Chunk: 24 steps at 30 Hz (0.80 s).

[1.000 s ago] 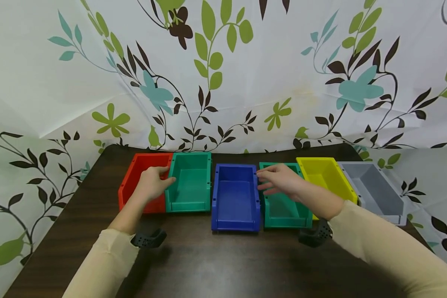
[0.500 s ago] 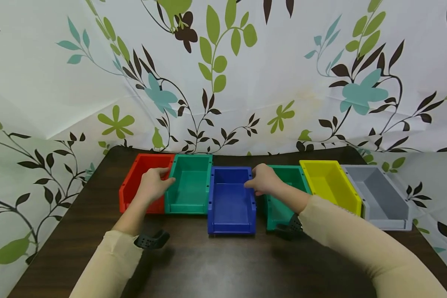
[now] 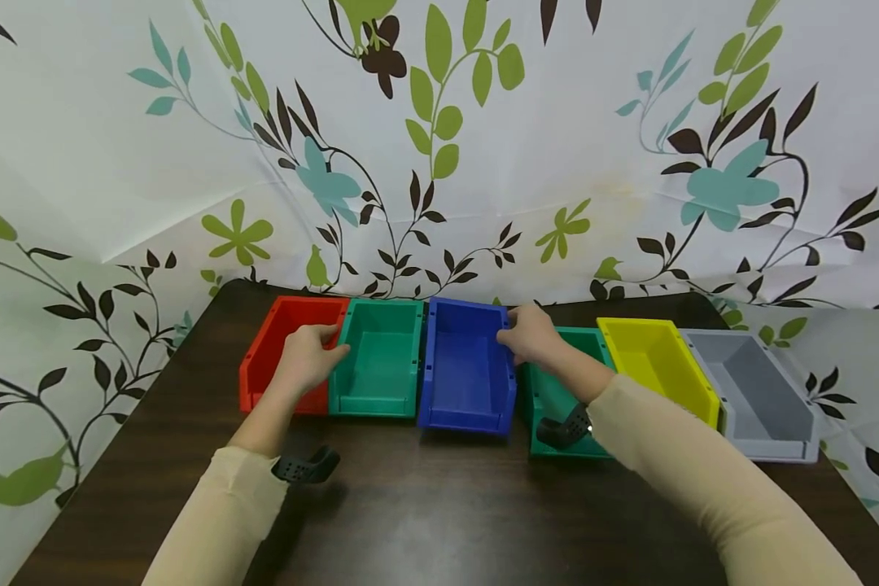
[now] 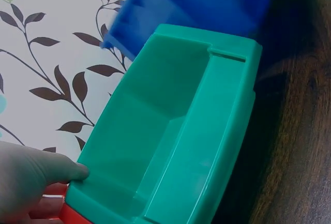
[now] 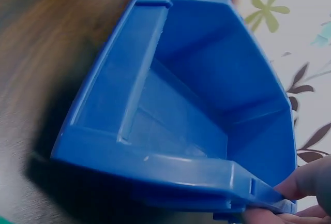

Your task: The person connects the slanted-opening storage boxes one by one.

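In the head view, my right hand (image 3: 531,335) pinches the right wall of a blue storage bin (image 3: 465,374); the right wrist view has thumb and fingers at its rear side rim (image 5: 279,195). The blue bin is slightly tilted, with a dark shadow under its front. My left hand (image 3: 309,358) pinches the adjoining walls of a green bin (image 3: 379,358) and a red bin (image 3: 264,346). In the left wrist view its thumb (image 4: 72,171) presses the green rim, while the other fingers lie on the red side. The blue bin stands close beside that green bin.
Right of the blue bin stand a second green bin (image 3: 553,403), partly behind my right forearm, a yellow bin (image 3: 652,358) and a grey bin (image 3: 758,391). All are on a dark wooden table (image 3: 425,513). A leaf-patterned cloth (image 3: 439,236) hangs behind the table.
My right hand has closed on the blue bin's right wall, and the bin has moved back, level with the left green bin, and tilted. My left hand has stayed in place.
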Motion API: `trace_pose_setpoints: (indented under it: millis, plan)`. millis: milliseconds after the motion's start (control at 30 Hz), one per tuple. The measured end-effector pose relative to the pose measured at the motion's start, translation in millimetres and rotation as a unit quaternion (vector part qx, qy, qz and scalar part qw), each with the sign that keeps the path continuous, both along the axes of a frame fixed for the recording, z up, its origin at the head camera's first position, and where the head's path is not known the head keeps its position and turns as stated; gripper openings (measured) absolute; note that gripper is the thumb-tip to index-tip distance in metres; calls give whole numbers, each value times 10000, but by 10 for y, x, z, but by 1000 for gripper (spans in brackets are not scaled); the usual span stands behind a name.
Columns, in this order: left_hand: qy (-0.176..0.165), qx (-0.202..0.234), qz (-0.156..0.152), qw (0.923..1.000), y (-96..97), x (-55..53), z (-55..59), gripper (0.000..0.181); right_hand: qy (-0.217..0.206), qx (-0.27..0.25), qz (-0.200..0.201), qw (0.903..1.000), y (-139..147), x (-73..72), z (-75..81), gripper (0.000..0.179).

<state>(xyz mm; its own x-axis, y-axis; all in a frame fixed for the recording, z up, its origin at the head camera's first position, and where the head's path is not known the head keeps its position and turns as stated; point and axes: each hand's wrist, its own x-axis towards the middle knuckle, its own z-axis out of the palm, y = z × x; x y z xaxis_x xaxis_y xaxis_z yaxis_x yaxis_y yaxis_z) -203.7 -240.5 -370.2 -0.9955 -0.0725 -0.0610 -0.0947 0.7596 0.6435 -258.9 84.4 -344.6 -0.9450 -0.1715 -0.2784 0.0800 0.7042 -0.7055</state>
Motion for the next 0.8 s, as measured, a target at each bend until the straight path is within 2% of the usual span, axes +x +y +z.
trace_pose_setpoints:
  millis: [133, 267, 600, 800]
  plan:
    - [-6, -28, -16, 10000, -8, -4, -2, 52, -152, -430, -76, 9989, 29, -61, 48, 56]
    - [-7, -65, -7, 10000, -5, -11, -5, 52, -317, -624, -134, 9975, 34, -106, 65, 55]
    - [-23, -68, 65, 10000, 20, -9, 0, 52, -450, -634, -224, 9967, 39, -205, 111, 56]
    - [-52, -24, 88, 9999, 13, -13, 7, 53, -481, -592, -119, 9970, 9, -230, 131, 55]
